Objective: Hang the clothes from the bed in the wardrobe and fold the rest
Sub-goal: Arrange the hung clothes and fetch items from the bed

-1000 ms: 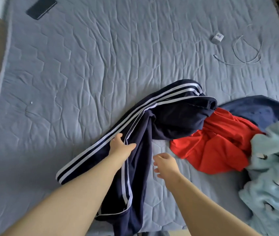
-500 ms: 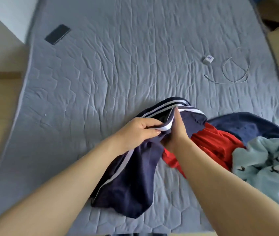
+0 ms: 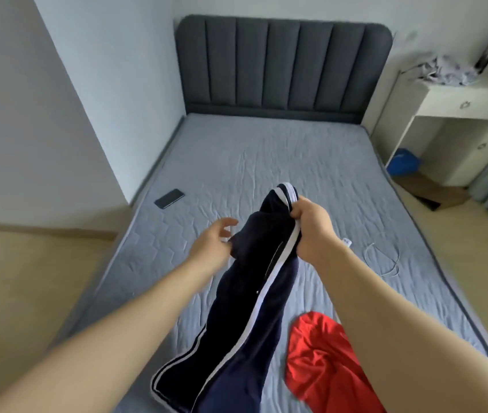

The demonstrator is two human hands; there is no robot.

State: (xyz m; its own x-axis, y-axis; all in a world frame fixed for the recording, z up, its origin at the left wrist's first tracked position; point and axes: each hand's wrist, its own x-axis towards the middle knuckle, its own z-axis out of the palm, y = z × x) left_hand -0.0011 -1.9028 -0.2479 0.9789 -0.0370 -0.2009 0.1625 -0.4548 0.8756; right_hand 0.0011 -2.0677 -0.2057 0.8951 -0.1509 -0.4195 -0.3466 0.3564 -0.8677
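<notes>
Navy track pants [image 3: 245, 296] with white side stripes hang lifted above the grey bed [image 3: 266, 162]. My right hand [image 3: 311, 231] grips their top end near the waistband, fingers curled round the fabric. My left hand [image 3: 213, 242] is just left of the pants with its fingers spread and relaxed, holding nothing. The pant legs trail down toward the bed's near edge. A red garment [image 3: 323, 362] lies crumpled on the bed at the lower right, partly hidden by my right forearm.
A black phone [image 3: 169, 198] lies near the bed's left edge. A white cable [image 3: 385, 260] and a small white charger [image 3: 347, 241] lie on the right side. A white bedside table [image 3: 457, 105] with crumpled cloth stands at the right; a blue bag [image 3: 403, 162] is under it.
The pants have been lifted off the bed and now hang from my right hand. My left hand has let go of them and opened. The view has tilted up toward the headboard.
</notes>
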